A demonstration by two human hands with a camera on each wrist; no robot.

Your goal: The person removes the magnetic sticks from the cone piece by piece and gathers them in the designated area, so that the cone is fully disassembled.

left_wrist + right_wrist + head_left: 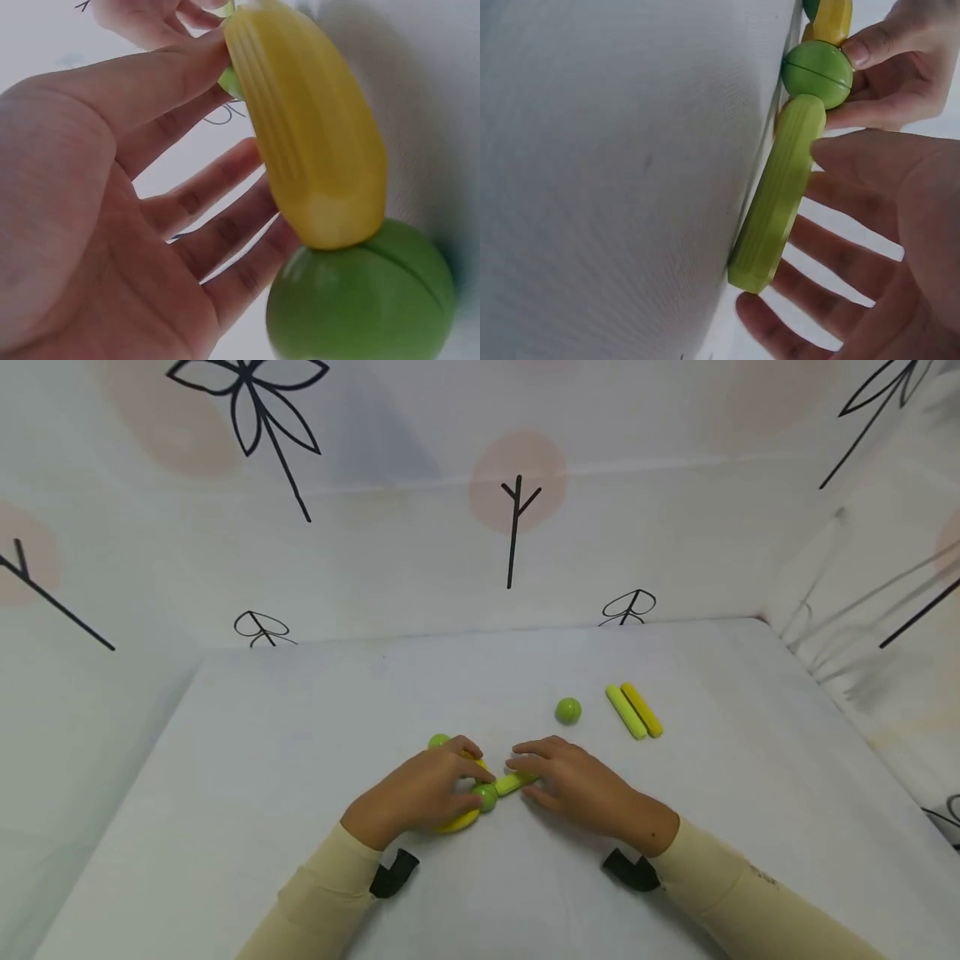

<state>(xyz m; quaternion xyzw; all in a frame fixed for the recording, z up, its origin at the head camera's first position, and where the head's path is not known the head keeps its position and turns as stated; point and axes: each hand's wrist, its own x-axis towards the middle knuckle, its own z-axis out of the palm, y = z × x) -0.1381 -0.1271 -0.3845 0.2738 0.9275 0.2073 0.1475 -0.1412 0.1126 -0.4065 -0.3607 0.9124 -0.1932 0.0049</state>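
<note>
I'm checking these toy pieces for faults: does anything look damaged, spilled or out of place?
Nothing stands out. The loose green ball, lime stick and yellow stick look whole. The green ball the left hand pinches shows a line, probably a seam.

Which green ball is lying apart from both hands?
The green ball just left of the two parallel rods. It stands alone; the other visible balls are at the left hand.
</note>
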